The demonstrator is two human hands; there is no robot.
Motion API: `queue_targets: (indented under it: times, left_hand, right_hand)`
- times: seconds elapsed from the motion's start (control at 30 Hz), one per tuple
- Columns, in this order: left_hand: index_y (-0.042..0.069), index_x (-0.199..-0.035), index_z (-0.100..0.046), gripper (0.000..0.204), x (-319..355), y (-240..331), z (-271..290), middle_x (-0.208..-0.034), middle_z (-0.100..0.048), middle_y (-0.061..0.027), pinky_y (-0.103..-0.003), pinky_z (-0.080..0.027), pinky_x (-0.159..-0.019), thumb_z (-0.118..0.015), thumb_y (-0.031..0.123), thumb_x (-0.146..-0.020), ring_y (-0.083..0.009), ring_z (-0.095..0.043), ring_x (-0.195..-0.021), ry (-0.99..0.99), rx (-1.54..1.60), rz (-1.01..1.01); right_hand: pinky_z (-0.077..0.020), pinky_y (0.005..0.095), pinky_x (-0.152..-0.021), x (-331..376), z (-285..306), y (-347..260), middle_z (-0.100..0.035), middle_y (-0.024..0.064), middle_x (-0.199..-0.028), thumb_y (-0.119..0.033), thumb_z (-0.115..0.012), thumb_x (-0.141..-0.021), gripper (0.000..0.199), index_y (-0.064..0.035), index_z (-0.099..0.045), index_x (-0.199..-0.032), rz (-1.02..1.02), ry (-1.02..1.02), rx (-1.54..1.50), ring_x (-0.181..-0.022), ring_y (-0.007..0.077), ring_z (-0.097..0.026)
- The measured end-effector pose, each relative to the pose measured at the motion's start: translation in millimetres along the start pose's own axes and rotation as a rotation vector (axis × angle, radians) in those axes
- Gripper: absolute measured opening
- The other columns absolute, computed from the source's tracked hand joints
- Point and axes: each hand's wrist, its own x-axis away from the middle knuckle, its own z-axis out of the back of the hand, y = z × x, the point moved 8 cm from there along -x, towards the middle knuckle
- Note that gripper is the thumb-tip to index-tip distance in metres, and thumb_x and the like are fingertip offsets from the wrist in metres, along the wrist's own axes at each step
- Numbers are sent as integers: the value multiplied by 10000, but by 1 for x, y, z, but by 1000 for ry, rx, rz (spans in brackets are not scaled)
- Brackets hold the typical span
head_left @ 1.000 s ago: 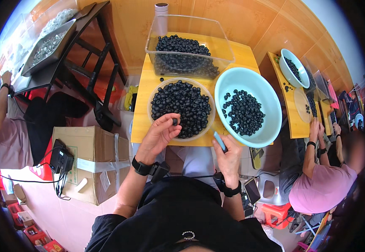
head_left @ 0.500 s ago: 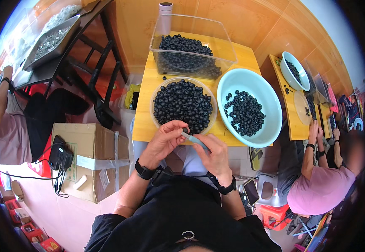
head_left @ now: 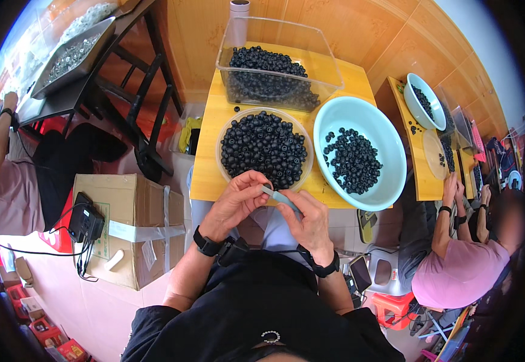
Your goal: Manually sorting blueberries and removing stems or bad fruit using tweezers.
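Note:
My left hand [head_left: 242, 199] pinches a small black bead [head_left: 268, 186] between thumb and fingertips, over the near rim of a round clear tub. In my right hand [head_left: 308, 220] is a small knife [head_left: 286, 201] with a pale blue handle. Its short blade points left and meets the bead, or nearly so; the exact contact is too small to tell. Just beyond my hands, the round tub [head_left: 219, 158] is heaped with black beads [head_left: 262, 148] that have holes. To its right, a light blue basin [head_left: 389, 154] holds a looser spread of the same beads.
Behind the tub stands a clear rectangular bin [head_left: 326, 81] part-filled with beads, beside a pink bottle [head_left: 238, 24]. All rest on a yellow wooden table [head_left: 205, 181]. A taped cardboard box [head_left: 123, 241] stands at left. Co-workers [head_left: 455, 271] sit on both sides.
Almost nothing differs. The view has shifted very slightly; both hands keep the same hold on the bead and the knife.

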Motion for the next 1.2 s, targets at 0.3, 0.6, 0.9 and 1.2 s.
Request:
queue_targets:
  times: [0.3, 0.6, 0.9, 1.2]
  left_hand:
    - [32, -1001, -577, 156, 1, -1, 4, -946, -609, -90, -199, -519, -695, -649, 75, -869, -101, -604, -743, 28, -27, 24]
    - [22, -958, -597, 103, 3, 0, 6, -945, -651, -90, -226, -546, -699, -639, 34, -864, -113, -630, -749, -38, 16, 32]
    - [52, -937, -586, 133, 13, 11, -8, -924, -612, -99, -215, -512, -663, -674, 72, -839, -121, -602, -727, -5, -87, 37]
    - [9, -967, -601, 112, 8, 6, 2, -955, -652, -92, -230, -574, -728, -635, 13, -861, -139, -662, -810, 8, -4, 27]
  right_hand:
    - [-472, 345, -508, 0, -1, 1, -604, 104, -722, -167, -691, -816, 206, -37, -663, -973, 12, -8, 4, -589, 267, -619]
    - [-477, 343, -514, -1, -7, 6, -629, 117, -749, -160, -682, -823, 206, -25, -669, -978, 7, -19, -71, -602, 265, -628]
    - [-475, 342, -548, 3, 3, 47, -670, 164, -807, -140, -667, -834, 178, -1, -681, -943, -148, 98, -68, -610, 285, -631]
    - [-474, 297, -506, -2, -1, -5, -659, 113, -764, -144, -681, -824, 195, -22, -674, -977, -12, -52, -115, -560, 211, -628]
